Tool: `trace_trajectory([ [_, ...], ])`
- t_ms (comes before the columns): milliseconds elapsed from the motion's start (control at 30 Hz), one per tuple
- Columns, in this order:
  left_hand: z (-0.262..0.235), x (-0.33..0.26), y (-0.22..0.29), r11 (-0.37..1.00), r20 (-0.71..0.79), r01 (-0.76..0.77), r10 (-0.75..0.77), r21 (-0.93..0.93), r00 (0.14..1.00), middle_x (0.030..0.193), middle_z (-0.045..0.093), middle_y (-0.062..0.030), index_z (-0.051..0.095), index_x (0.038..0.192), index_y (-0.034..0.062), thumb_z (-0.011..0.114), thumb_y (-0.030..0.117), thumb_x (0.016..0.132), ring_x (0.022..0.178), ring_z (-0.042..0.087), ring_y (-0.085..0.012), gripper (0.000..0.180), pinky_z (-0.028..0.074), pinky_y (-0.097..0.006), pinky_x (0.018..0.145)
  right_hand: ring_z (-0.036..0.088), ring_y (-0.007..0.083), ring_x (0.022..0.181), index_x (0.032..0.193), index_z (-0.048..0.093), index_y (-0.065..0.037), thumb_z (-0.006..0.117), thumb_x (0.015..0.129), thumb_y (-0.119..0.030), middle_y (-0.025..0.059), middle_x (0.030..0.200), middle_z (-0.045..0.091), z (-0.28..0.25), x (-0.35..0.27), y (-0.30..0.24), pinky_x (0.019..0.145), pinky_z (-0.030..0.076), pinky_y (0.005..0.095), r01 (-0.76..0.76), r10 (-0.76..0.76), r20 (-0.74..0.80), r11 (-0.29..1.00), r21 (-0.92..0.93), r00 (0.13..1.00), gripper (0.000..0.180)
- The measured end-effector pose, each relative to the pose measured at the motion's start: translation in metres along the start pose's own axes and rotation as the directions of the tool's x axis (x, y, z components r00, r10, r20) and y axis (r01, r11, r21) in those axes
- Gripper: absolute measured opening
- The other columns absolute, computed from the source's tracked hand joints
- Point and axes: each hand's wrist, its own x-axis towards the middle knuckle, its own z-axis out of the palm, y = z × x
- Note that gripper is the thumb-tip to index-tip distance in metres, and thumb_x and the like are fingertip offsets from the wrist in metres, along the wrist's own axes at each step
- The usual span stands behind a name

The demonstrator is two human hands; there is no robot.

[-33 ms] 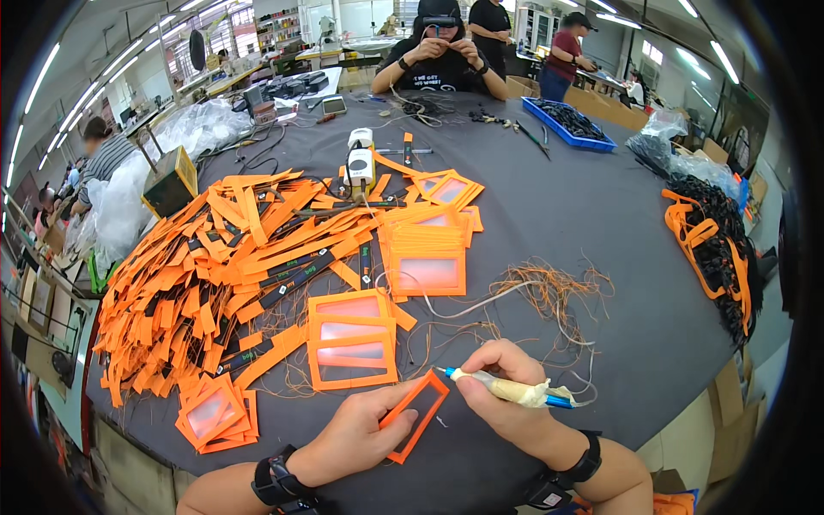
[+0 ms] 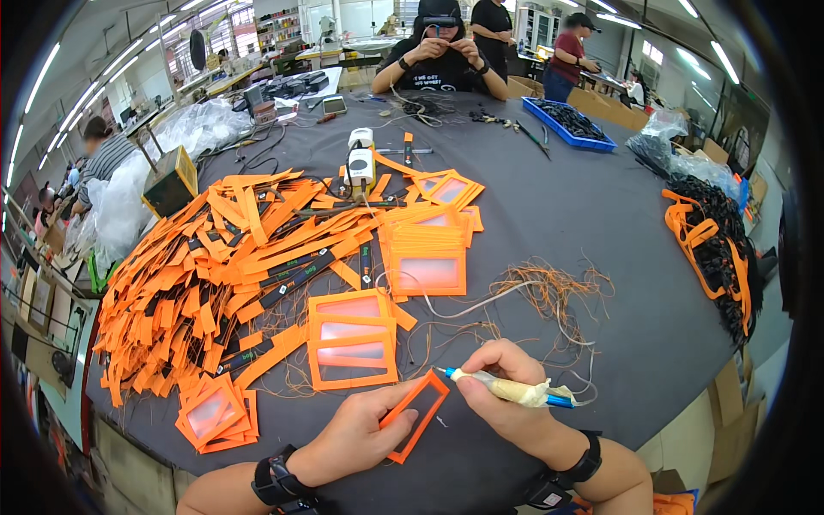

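Observation:
My left hand (image 2: 360,433) is closed on an orange-edged frame (image 2: 427,429) with a clear window, tilted up on its edge. Its fingers wrap the left side of the frame. In my right hand (image 2: 508,378) is a corded blue pen-shaped tool (image 2: 560,401), partly wrapped in cream tape. The tool's thin tip points left, close to the frame's top corner; whether they touch I cannot tell. Just beyond my left hand lie overlapping orange window frames (image 2: 352,380), and another stack (image 2: 429,290) sits farther back. A small pile of frames (image 2: 210,412) rests at the near left.
A large heap of orange and black strips (image 2: 197,275) covers the table's left. Loose orange threads (image 2: 549,292) and the tool's pale cord (image 2: 481,306) lie ahead. Farther off are a white plug adapter (image 2: 359,167), a blue tray (image 2: 571,124) of black pieces and a seated co-worker (image 2: 442,64).

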Motion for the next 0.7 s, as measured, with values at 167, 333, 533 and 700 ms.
trace_trajectory([
  [167,-0.0007,-0.0002,0.0055,0.999,-0.013,0.001,0.000,0.040,1.000,0.088,0.065,-0.0071,0.048,0.134,0.0055,0.053,0.004,0.088,0.074,0.056,-0.0094,0.045,0.048,-0.025,0.070,0.059,0.0090,0.068,0.087,0.058,-0.003,0.067,0.082,-0.011,0.0041,0.077,0.061,-0.0022,0.0002,-0.0056,0.061,0.046,0.0235,-0.012,0.014,0.052,0.999,-0.033,0.999,0.013],
  [333,-0.0008,0.0000,0.0064,0.999,-0.014,-0.008,0.009,0.044,1.000,0.088,0.064,-0.0070,0.048,0.134,0.0055,0.053,0.004,0.088,0.074,0.056,-0.0094,0.046,0.048,-0.025,0.069,0.059,0.0090,0.069,0.086,0.058,-0.003,0.067,0.082,-0.011,0.0042,0.078,0.062,-0.0013,0.0003,-0.0034,0.061,0.046,0.0233,-0.013,0.013,0.032,1.000,-0.002,0.999,0.013],
  [533,-0.0009,0.0002,0.0036,0.998,-0.020,-0.021,0.022,0.054,1.000,0.087,0.065,-0.0070,0.049,0.133,0.0054,0.053,0.005,0.088,0.073,0.056,-0.0096,0.045,0.048,-0.025,0.069,0.059,0.0095,0.068,0.087,0.059,-0.003,0.068,0.081,-0.011,0.0045,0.078,0.062,-0.0015,0.0015,-0.0055,0.060,0.046,0.0233,0.023,-0.022,0.048,0.999,-0.024,0.999,0.013],
  [700,-0.0005,0.0004,0.0028,0.998,-0.016,-0.022,0.022,0.051,1.000,0.088,0.065,-0.0070,0.049,0.132,0.0054,0.053,0.005,0.088,0.073,0.057,-0.0101,0.044,0.048,-0.025,0.069,0.059,0.0099,0.067,0.087,0.059,-0.003,0.068,0.081,-0.010,0.0046,0.078,0.062,-0.0017,0.0015,-0.0041,0.059,0.046,0.0235,0.068,-0.065,0.058,0.996,-0.055,0.996,0.013],
])
